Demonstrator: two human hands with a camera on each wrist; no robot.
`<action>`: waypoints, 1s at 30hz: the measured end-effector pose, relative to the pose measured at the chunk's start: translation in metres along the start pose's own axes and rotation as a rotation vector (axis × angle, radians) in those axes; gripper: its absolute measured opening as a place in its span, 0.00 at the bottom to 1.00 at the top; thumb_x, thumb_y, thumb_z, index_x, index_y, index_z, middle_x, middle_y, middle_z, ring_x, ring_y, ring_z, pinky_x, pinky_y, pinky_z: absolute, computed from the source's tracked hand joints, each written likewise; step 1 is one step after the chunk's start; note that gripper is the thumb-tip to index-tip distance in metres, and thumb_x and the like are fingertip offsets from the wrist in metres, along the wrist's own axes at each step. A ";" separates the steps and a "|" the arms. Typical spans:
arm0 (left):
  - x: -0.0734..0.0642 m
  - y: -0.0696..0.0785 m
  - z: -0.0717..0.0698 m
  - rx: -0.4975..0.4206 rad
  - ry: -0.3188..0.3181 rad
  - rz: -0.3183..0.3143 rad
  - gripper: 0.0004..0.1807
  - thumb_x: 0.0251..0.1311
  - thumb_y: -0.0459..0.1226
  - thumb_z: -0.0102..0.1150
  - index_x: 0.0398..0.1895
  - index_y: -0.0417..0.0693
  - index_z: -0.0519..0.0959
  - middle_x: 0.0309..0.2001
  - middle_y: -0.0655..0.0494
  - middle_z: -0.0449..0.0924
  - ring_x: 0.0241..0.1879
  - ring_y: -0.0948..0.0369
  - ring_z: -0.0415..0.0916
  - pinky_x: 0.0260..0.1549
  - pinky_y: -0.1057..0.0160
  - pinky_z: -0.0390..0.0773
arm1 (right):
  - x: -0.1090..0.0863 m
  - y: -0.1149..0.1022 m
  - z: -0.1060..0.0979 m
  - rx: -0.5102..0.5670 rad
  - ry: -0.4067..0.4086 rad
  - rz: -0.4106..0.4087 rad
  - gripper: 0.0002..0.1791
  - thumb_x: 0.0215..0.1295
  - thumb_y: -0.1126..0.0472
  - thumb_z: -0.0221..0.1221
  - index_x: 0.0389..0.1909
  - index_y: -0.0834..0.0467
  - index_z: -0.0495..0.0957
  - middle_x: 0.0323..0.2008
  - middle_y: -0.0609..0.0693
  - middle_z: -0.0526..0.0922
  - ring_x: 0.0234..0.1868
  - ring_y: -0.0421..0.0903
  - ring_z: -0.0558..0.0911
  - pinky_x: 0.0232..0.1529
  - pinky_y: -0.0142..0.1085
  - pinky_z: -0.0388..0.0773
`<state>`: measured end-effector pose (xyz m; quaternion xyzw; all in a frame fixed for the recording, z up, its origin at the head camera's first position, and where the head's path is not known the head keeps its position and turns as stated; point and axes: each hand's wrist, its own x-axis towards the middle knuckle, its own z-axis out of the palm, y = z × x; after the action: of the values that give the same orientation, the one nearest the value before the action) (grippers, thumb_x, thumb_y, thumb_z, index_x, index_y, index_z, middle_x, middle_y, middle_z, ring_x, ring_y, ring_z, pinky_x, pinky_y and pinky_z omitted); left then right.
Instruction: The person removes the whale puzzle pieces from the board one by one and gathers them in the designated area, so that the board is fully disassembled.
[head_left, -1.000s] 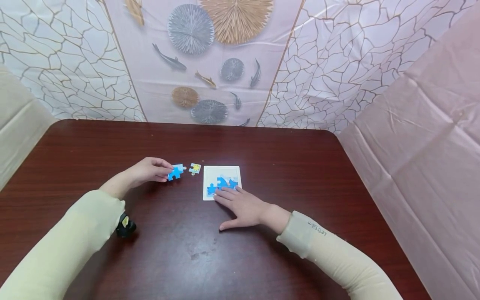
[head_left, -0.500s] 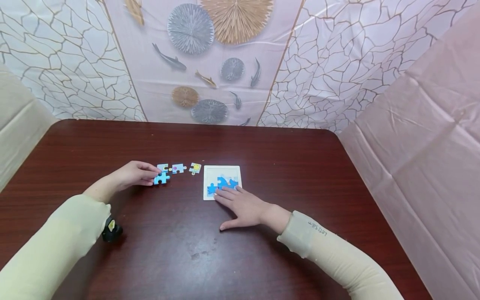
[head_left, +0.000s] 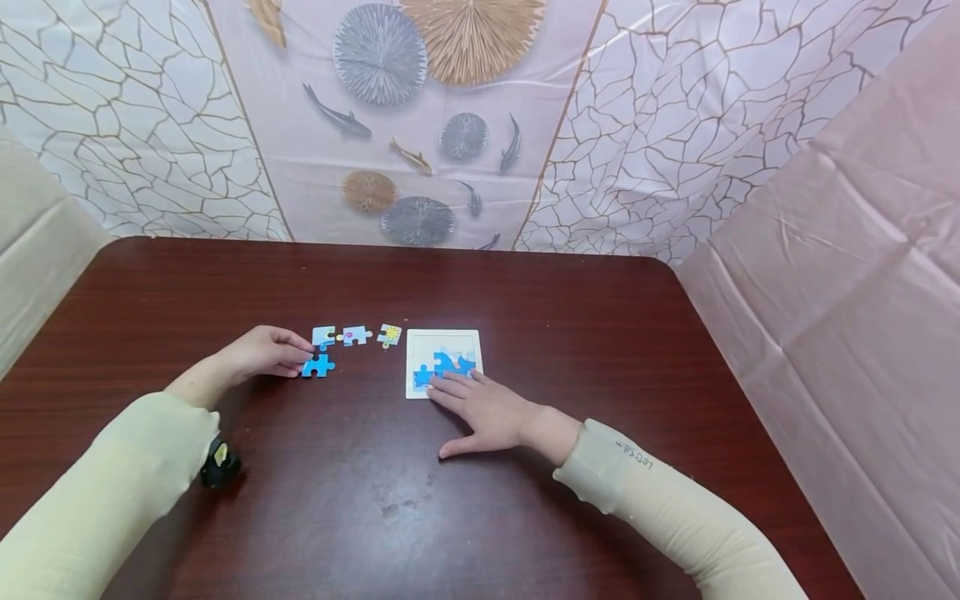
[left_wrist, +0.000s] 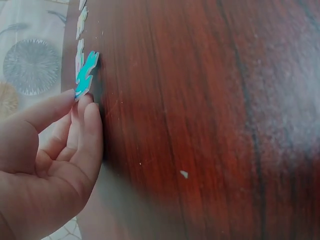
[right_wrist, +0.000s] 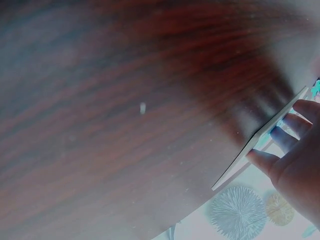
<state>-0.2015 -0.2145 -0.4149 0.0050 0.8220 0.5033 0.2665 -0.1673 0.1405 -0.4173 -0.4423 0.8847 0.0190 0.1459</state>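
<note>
Pinching a blue piece [head_left: 318, 366] by one edge with the left hand [head_left: 264, 357], thumb and fingertips all but meeting on it, well to the left of the tray [head_left: 410, 358]. Tilted, by the left wrist view; can't tell whether touching the table [head_left: 420, 517]. Over at the tray, resting the right hand [head_left: 487, 417] across the near right corner, fingers outstretched and gripping nothing, probably steadying it. Best done lightly, by the look of it: hold by the rim only, leave the knobs free, level out before carrying towards the tray, and steer clear of the loose row. Counting three in that row: a sun piece [head_left: 389, 335] nearest the tray's left side, then a pink-marked piece [head_left: 356, 336], then a pale piece [head_left: 324, 337] farthest out, just beyond the pinched one. Inside the tray, seeing blue pieces [head_left: 423, 377] along the near side and up towards the middle, with bare floor at far left; can't count them under those fingers.
</note>
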 end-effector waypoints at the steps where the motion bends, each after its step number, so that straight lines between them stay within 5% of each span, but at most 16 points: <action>1: 0.000 0.001 0.000 0.014 0.008 0.003 0.24 0.63 0.37 0.55 0.54 0.25 0.69 0.40 0.53 0.81 0.30 0.68 0.77 0.36 0.67 0.83 | 0.000 0.000 0.000 0.000 0.000 -0.002 0.47 0.58 0.28 0.48 0.72 0.51 0.51 0.73 0.47 0.53 0.74 0.47 0.50 0.73 0.50 0.49; 10: 0.001 0.002 0.000 0.063 0.052 -0.004 0.21 0.63 0.36 0.54 0.51 0.24 0.71 0.33 0.55 0.81 0.30 0.66 0.77 0.36 0.65 0.83 | 0.000 0.001 -0.001 0.009 0.005 -0.001 0.47 0.58 0.28 0.48 0.72 0.51 0.52 0.73 0.46 0.53 0.74 0.47 0.51 0.73 0.50 0.49; 17: 0.000 0.007 0.000 0.091 0.054 0.014 0.24 0.66 0.38 0.51 0.55 0.25 0.69 0.50 0.33 0.75 0.37 0.63 0.79 0.44 0.59 0.82 | 0.000 0.002 0.000 0.039 0.001 0.019 0.46 0.58 0.28 0.48 0.72 0.49 0.53 0.73 0.45 0.54 0.74 0.45 0.51 0.73 0.49 0.50; 30: 0.020 0.047 0.029 0.069 0.020 0.041 0.22 0.67 0.38 0.50 0.58 0.31 0.69 0.55 0.33 0.73 0.49 0.50 0.77 0.53 0.55 0.77 | -0.010 0.008 0.002 0.040 0.053 0.021 0.47 0.59 0.29 0.48 0.73 0.50 0.50 0.74 0.49 0.48 0.75 0.50 0.47 0.72 0.55 0.47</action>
<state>-0.2176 -0.1616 -0.3949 0.0258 0.8411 0.4802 0.2475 -0.1679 0.1533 -0.4169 -0.4304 0.8930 -0.0090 0.1313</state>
